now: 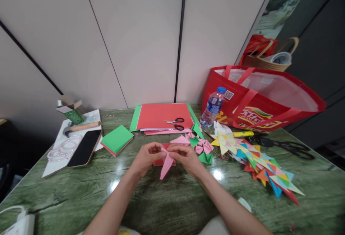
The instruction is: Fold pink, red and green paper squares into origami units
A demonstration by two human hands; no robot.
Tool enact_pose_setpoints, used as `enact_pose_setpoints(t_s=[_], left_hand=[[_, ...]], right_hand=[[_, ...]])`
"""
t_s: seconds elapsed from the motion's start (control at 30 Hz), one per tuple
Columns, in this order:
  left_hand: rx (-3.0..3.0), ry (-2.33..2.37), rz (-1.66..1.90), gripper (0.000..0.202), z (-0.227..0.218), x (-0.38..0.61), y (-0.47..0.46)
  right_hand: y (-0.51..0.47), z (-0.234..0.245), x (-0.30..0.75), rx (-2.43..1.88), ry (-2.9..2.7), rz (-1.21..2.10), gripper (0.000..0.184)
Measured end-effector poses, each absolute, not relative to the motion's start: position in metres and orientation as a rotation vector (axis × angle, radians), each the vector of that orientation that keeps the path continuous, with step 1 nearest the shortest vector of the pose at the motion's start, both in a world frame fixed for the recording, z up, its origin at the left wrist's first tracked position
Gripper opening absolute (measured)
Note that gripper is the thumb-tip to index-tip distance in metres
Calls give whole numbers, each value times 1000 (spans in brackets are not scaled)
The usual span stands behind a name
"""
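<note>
Between my two hands is a folded piece of pink paper (167, 166), its narrow end pointing down toward me. My left hand (150, 157) pinches its upper left edge with thumb and fingers. On the other side, my right hand (185, 158) grips the upper right edge, thumb in front. Beneath the hands lies a red paper square (158, 162), partly covered by them. Just right of my right hand are folded pink and green paper pieces (204, 146). Small scissors (178, 123) rest on a stack of red and green paper sheets (161, 112) behind the hands.
Green paper squares (117, 139) lie left, near a phone (84, 148), a hammer (83, 127) and a small box (74, 112). At right stand a water bottle (212, 109) and a red bag (258, 102), with colourful paper stars (265, 163) and black scissors (285, 147) before it.
</note>
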State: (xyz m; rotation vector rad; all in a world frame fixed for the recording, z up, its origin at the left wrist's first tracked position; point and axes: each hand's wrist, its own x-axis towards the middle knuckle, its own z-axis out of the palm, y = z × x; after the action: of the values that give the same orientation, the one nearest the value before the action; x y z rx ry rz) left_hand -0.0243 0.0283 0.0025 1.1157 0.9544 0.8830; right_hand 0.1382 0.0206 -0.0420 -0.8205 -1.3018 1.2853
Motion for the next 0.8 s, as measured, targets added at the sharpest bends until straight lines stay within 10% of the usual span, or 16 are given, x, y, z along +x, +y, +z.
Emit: enact_pose_setpoints(t_s=[0.8], left_hand=[[1762,963,908,14,11,-23,25]], right_hand=[[20,-37,138,-857,-1172,1325,16]])
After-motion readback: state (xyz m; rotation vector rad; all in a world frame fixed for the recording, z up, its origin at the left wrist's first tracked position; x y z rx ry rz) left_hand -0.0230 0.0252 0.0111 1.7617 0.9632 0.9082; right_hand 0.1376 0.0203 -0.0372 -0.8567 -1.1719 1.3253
